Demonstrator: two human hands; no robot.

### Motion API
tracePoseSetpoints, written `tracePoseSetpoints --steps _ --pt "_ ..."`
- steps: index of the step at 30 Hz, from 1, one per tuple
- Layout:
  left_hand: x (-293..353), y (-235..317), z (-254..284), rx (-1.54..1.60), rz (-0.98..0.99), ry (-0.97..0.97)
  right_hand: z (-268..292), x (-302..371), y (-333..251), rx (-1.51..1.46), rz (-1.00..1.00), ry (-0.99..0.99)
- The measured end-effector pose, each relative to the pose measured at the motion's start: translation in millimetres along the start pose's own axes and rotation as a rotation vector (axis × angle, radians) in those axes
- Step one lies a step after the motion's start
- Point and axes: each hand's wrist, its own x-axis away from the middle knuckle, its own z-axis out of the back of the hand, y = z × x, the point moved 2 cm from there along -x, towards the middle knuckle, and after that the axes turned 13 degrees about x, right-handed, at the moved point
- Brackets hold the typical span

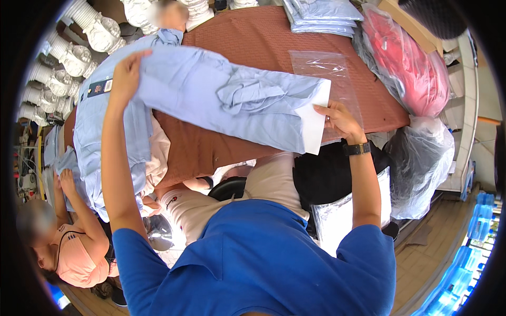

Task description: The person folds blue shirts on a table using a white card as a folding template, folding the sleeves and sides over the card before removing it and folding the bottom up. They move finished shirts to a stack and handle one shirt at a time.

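Observation:
A light blue shirt (184, 79) stretches between my two hands over the brown-covered table (237, 31). My left hand (128, 76) is closed on the fabric at its upper left end. My right hand (341, 120) pinches the edge of a white card (314, 124) at the shirt's right end; the cloth partly covers this card. A clear plastic bag (319, 62) lies flat just beyond my right hand. More light blue shirts (113, 124) are heaped under and beside my left forearm, one bearing a dark tag (97, 88).
Folded blue shirts (321, 16) in plastic are stacked at the far edge. A bag of red cloth (408, 58) and a clear bag of dark cloth (421, 158) stand at right. One co-worker (84, 242) handles blue cloth at left; another (171, 16) is across the table.

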Motion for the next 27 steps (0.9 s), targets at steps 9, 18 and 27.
tracePoseSetpoints --steps 9,18,27 --pt "99.9 8.8 -61.2 -0.416 -0.148 0.119 105.3 -48.3 53.6 1.303 0.019 1.228" --pt "149.5 39.2 -165.5 0.036 -0.204 -0.073 161.3 -61.7 81.7 0.950 -0.075 0.975" --pt "177.6 26.9 -183.9 0.165 -0.166 -0.142 126.6 83.1 -29.9 0.414 0.321 0.797"
